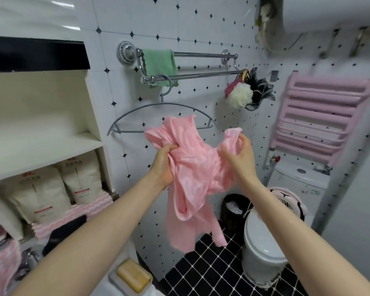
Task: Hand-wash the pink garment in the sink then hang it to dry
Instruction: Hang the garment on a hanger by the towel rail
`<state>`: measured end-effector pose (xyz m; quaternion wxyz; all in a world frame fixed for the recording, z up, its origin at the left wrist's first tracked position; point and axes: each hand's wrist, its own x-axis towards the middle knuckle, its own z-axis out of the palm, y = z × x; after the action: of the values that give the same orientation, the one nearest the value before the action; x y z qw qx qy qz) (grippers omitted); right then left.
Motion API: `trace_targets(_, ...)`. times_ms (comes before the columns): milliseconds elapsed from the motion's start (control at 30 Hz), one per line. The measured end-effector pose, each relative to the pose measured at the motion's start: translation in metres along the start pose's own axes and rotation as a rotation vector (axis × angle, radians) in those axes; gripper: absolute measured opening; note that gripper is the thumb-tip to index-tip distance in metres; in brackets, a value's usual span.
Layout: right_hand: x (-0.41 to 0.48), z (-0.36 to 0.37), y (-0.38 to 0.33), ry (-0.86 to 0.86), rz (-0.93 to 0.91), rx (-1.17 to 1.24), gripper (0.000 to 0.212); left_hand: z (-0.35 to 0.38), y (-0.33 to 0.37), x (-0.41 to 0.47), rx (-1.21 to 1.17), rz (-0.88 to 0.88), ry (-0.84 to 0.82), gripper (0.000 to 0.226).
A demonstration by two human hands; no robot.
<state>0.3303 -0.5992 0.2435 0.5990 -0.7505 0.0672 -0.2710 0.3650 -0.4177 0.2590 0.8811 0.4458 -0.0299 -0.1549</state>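
I hold the pink garment (192,180) up in the air before the tiled wall, bunched and hanging down in folds. My left hand (162,165) grips its left side. My right hand (239,154) pinches its upper right edge. Just behind the garment's top, a grey clothes hanger (137,112) hangs by its hook from the lower chrome towel rail (201,75). The sink is not in view.
A green cloth (160,65) drapes over the rails. Bath poufs (244,92) hang at the rail's right end. A pink radiator (320,116) is on the right, a toilet (263,242) and black bin (233,210) below. Shelves with bags (51,189) stand left; a soap bar (132,276) lies near.
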Motion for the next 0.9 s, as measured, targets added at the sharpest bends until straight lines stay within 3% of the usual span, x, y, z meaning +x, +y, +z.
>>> trace_targets(67,-0.006,-0.004,-0.007,-0.027,-0.299,-0.080,0.054,0.006,0.001,0.002,-0.004,-0.006,0.009,0.022)
trace_targets(133,-0.011,-0.001,-0.014,-0.228,-0.473,-0.196,0.064,0.011,0.003,0.007,-0.027,-0.022,-0.019,0.029)
trace_targets(200,-0.011,0.007,-0.007,-0.382,-0.477,-0.409,0.076,0.015,0.005,0.010,-0.041,-0.033,-0.050,0.048)
trace_targets(267,-0.008,0.014,0.003,-0.319,-0.364,-0.479,0.051,0.018,0.008,0.010,-0.045,-0.047,-0.107,0.058)
trace_targets(333,-0.003,0.013,0.007,-0.162,-0.223,-0.312,0.017,0.015,0.011,0.012,0.018,-0.040,-0.148,0.055)
trace_targets(367,0.001,0.012,0.008,-0.105,-0.135,-0.189,0.012,0.010,0.014,0.015,0.072,-0.016,-0.142,0.043)
trace_targets(433,0.014,0.006,0.007,-0.017,0.089,0.096,0.016,-0.004,0.019,0.019,0.160,0.058,-0.129,0.021)
trace_targets(567,0.030,-0.009,0.006,-0.166,0.387,0.650,0.025,-0.027,0.026,0.026,0.282,0.163,-0.053,0.027)
trace_targets(633,0.035,-0.012,0.004,-0.200,0.424,0.795,0.035,-0.034,0.026,0.027,0.311,0.178,-0.018,0.022)
trace_targets(700,0.039,-0.013,-0.001,-0.203,0.399,0.865,0.026,-0.036,0.025,0.025,0.369,0.172,-0.024,0.017)
trace_targets(800,0.044,-0.013,-0.008,-0.241,0.376,0.899,0.042,-0.043,0.022,0.029,0.621,0.223,0.044,0.013)
trace_targets(900,0.043,-0.014,-0.021,-0.287,0.326,0.868,0.053,-0.050,0.019,0.033,0.818,0.247,0.174,0.029)
